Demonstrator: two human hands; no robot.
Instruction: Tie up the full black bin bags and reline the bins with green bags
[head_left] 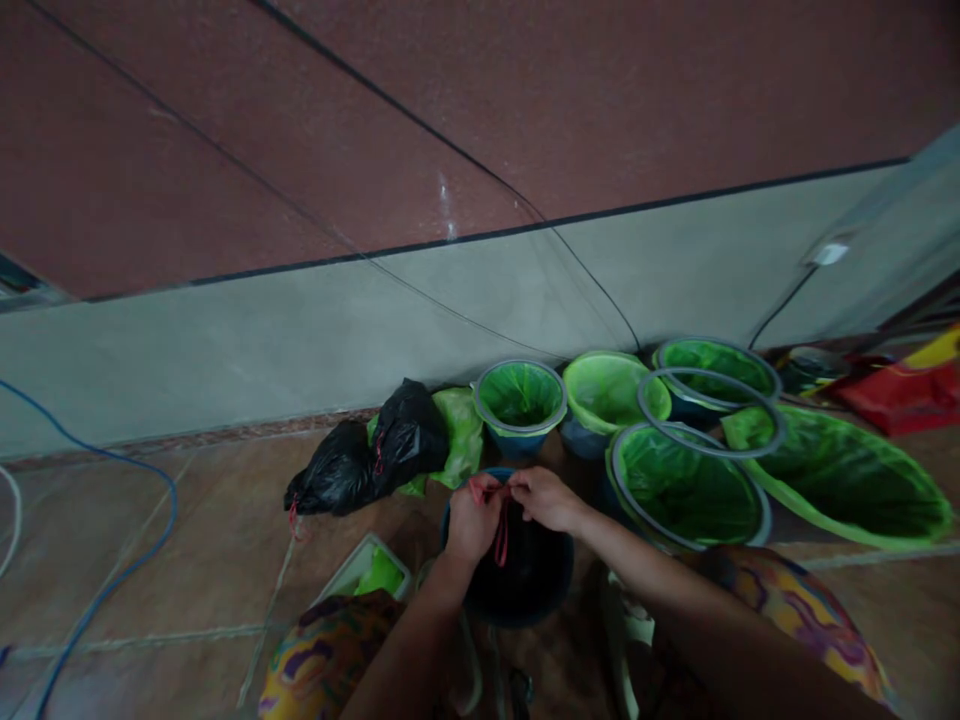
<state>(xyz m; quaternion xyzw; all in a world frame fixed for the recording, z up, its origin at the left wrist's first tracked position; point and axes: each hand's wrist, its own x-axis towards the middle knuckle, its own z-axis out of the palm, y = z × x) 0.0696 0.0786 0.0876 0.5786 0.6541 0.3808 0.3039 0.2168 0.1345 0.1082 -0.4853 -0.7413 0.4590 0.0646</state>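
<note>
Over a dark blue bucket (566, 575) between my knees, both my hands meet at a red drawstring (502, 540). My left hand (474, 518) is closed on the string, a loop of it hanging down. The fingers of my right hand (546, 498) pinch the same string close beside the left. Inside the bucket it is very dark; a black bag seems to lie there, but its shape is hard to make out. Two full black garbage bags (411, 425) with red ties sit on the floor to the left, against a crumpled green bag (459, 430).
Several bins with green liners stand to the right, among them a grey-rimmed bin (520, 412) and a large one (847, 480). A loose grey ring (780, 430) rests across them. A white tray (401, 575) lies left of the bucket. A blue hose (161, 548) crosses the tiles.
</note>
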